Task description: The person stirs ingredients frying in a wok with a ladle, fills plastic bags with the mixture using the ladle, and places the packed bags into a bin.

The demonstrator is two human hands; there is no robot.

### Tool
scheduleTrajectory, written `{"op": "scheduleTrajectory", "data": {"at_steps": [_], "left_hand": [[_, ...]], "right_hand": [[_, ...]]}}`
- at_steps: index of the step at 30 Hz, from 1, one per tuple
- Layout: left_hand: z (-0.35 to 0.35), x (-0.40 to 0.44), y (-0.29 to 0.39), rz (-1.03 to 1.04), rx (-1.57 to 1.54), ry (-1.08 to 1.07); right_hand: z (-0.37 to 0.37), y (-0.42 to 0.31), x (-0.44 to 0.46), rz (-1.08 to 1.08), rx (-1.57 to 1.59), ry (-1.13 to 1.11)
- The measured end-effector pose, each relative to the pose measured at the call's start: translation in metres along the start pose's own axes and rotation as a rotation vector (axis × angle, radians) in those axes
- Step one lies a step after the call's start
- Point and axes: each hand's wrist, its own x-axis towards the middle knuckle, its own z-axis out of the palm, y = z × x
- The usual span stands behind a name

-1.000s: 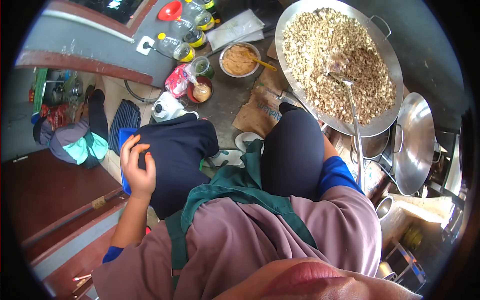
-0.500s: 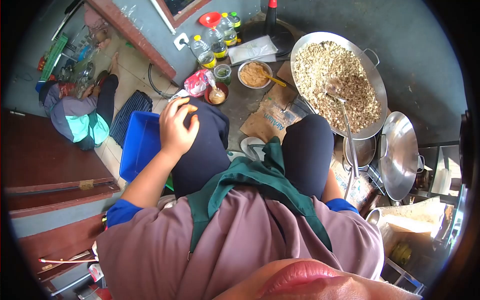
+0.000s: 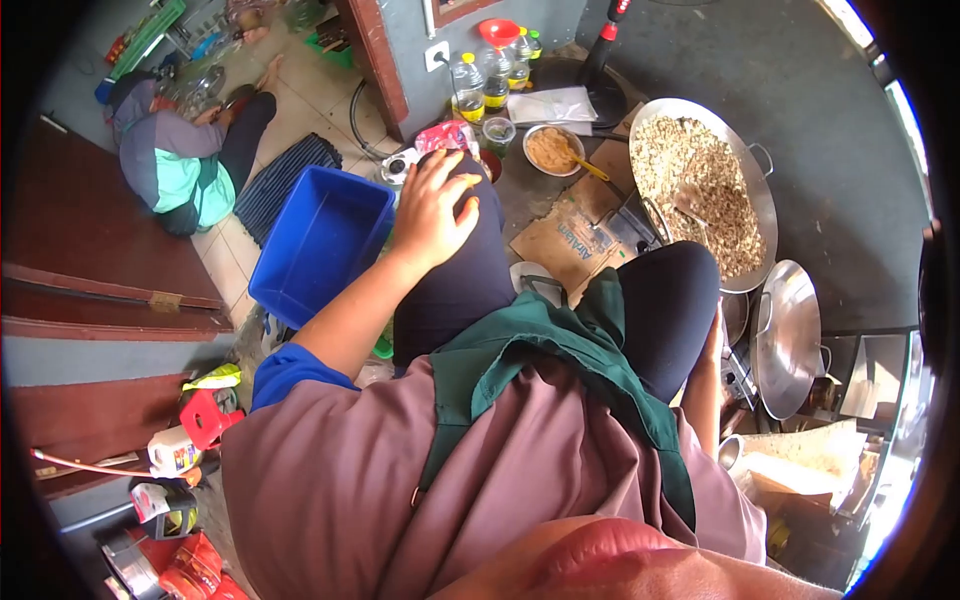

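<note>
Firstly, we took clock bearings from the middle of the view, with twelve straight ahead. A large two-handled wok stood at two o'clock, tilted in our view and heaped with chopped, browned food pieces. A metal ladle lay with its head in them, presumably left there to be within easy reach of the right arm. Another wide metal pan leaned at three o'clock, just beside the wok.

We judged the flattened cardboard at one o'clock to be floor protection. Beyond it sat a bowl of orange-brown paste, its yellow spoon propped over the rim, likely to keep the grip clean. A red funnel topped one of the bottles at twelve. At ten o'clock we noted a blue plastic tub and, farther off, a seated co-worker.

As to the hands, we found the left hand at eleven o'clock, over the left knee, its fingers loosely curled and slightly spread, holding nothing; actual contact with the knee could not be confirmed. The right forearm ran behind the right knee, which hid the right hand; we could not tell its opening or whether it gripped anything.
</note>
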Motion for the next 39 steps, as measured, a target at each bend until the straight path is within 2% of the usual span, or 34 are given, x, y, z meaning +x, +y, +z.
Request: {"op": "scheduleTrajectory", "data": {"at_steps": [1,4,5,6,9,13,19,22,25,28,31,35,37,39], "left_hand": [[0.000,-0.001,0.002,-0.024,0.010,-0.035],[-0.001,0.001,0.004,-0.029,0.021,-0.066],[0.000,0.003,0.004,-0.035,0.018,-0.068],[0.001,0.005,0.003,-0.038,0.014,-0.070],[0.004,0.010,-0.001,-0.070,0.012,-0.070],[0.006,0.024,-0.009,-0.134,0.027,-0.086],[0.014,0.047,-0.029,-0.239,-0.016,-0.207],[0.024,0.058,-0.040,-0.260,-0.027,-0.253],[0.033,0.069,-0.051,-0.293,-0.031,-0.300],[0.041,0.077,-0.063,-0.316,-0.038,-0.339],[0.048,0.083,-0.077,-0.297,-0.035,-0.367],[0.055,0.079,-0.098,-0.275,-0.010,-0.386],[0.060,0.077,-0.107,-0.288,0.015,-0.399],[0.063,0.074,-0.114,-0.296,0.047,-0.418]], "right_hand": [[0.010,-0.005,-0.004,-0.011,-0.077,-0.044],[0.033,-0.012,0.008,-0.037,-0.351,0.064],[0.046,-0.014,0.006,-0.160,-0.486,-0.001],[0.056,-0.018,0.014,-0.183,-0.549,-0.119],[0.087,-0.026,0.043,-0.221,-0.947,0.017],[0.112,-0.043,0.111,-0.455,-1.380,-0.179],[0.206,-0.047,0.214,-0.240,-1.459,-0.538],[0.223,-0.024,0.299,-0.072,-1.494,-0.618],[0.247,-0.006,0.375,0.006,-1.592,-0.646],[0.270,0.021,0.445,-0.102,-1.818,-0.684],[0.284,0.055,0.494,0.130,-1.406,-0.388],[0.261,0.131,0.597,0.189,-1.081,-0.117],[0.234,0.166,0.666,-0.051,-1.512,-0.383],[0.225,0.188,0.694,-0.238,-1.830,-0.475]]}}
